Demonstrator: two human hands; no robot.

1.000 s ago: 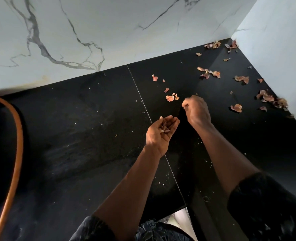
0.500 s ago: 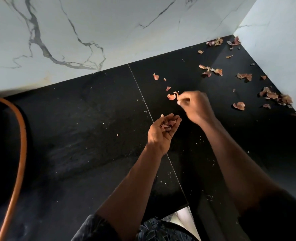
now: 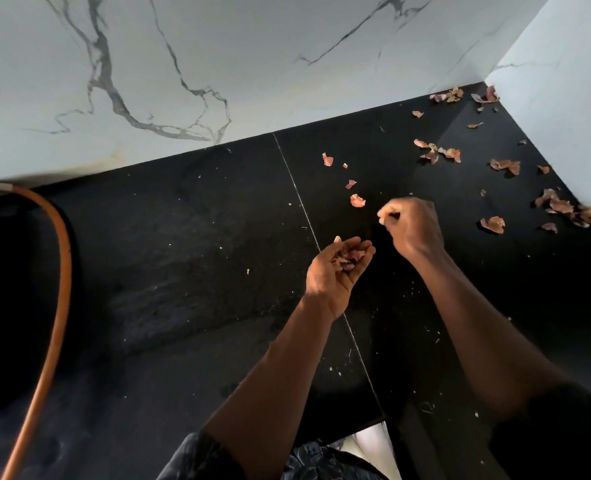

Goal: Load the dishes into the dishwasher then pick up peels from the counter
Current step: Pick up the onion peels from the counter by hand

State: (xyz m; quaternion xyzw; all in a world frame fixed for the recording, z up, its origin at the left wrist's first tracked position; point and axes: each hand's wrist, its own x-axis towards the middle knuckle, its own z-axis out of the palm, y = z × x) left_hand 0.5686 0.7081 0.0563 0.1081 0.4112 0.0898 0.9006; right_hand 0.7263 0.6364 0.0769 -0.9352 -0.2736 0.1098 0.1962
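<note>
Dry reddish onion peels lie scattered over the black counter (image 3: 183, 271). My left hand (image 3: 332, 282) is cupped palm up above the counter seam and holds a small heap of collected peels (image 3: 347, 260). My right hand (image 3: 415, 226) hovers just right of it, fingers curled, pinching a small pale peel scrap at its fingertips. The nearest loose peel (image 3: 357, 200) lies just left of my right hand. Other peels (image 3: 327, 159) lie farther back, a cluster (image 3: 439, 152) sits to the back right, and a single peel (image 3: 493, 224) lies right of my right hand.
A pile of peels (image 3: 564, 207) lies along the right wall, and a few more (image 3: 450, 95) sit in the far corner. White marble walls (image 3: 218, 64) close the counter at the back and right. An orange hose (image 3: 58, 271) curves down the left side.
My right hand reached forward to the paired peels, picked up the small one, and drew back toward my left hand. The larger peel stays on the counter. My left hand barely moved.
</note>
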